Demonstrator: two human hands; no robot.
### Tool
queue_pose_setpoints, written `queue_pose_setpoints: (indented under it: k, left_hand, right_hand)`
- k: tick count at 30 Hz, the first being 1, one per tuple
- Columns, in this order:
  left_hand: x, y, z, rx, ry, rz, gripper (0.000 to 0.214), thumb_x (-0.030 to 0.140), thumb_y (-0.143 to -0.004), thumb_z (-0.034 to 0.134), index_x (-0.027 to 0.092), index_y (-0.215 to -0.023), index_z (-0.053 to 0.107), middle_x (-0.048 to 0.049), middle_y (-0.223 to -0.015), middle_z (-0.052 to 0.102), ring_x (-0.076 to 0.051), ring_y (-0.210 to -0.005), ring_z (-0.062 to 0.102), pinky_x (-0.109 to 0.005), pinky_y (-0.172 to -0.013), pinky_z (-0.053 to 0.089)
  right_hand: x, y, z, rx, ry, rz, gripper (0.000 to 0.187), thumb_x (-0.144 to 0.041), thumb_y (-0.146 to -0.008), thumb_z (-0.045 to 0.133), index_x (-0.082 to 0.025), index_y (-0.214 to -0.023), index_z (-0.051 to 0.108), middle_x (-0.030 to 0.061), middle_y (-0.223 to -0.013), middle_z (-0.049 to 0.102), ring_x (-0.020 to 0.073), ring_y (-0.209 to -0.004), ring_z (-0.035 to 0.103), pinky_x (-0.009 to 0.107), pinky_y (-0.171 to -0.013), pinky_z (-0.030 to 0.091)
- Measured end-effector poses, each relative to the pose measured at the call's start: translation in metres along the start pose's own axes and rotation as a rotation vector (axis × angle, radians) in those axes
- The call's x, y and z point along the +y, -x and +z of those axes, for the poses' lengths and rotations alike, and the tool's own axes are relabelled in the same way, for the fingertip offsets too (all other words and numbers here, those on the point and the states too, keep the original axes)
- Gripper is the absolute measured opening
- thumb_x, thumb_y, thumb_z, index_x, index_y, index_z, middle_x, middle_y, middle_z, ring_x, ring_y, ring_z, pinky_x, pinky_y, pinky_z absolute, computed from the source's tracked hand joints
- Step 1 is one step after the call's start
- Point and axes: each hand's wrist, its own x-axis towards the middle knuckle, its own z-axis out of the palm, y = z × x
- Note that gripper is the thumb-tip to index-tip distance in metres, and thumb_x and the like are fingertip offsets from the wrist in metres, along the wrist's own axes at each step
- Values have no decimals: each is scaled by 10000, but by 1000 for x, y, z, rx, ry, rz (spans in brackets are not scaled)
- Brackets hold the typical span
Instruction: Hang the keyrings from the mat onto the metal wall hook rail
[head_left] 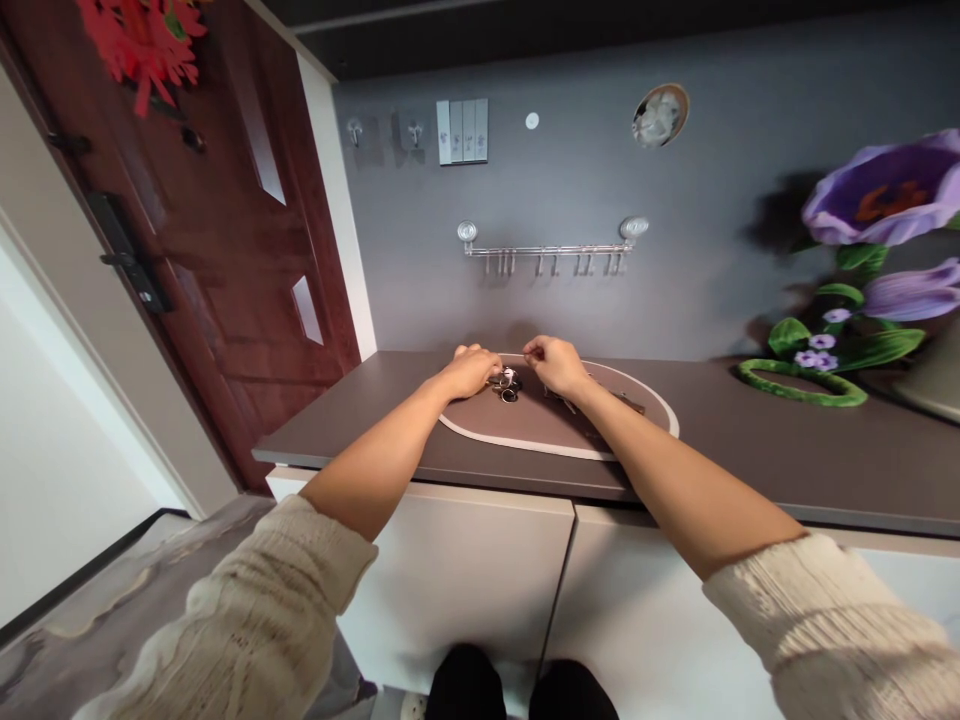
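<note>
Two arms [382, 445] outstretched, hands [472, 371] low over mat [514, 425].

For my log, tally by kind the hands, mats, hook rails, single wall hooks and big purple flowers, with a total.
Hands: 2
Mat: 1
Hook rail: 1
Wall hooks: 2
Big purple flowers: 2
Total: 8

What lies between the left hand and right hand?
The head view shows a small ringed cluster by the left hand, then bare mat toward the right hand.
</note>
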Motion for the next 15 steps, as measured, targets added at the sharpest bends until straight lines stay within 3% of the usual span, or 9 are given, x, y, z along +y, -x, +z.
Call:
queue_pose_setpoints:
  k: [15]
  left_hand:
    - [7, 3, -17, 224, -57, -60, 297, 249, -877, 293, 216, -922, 584, -57, -910, 599, -192, -897, 442, -345, -794, 276]
  right_hand:
    - [-8, 3, 1, 15, -115, -91, 101, -228, -756, 519, -192, -788, 608, 29, -752, 624, 133, -689, 527, 258, -693, 384]
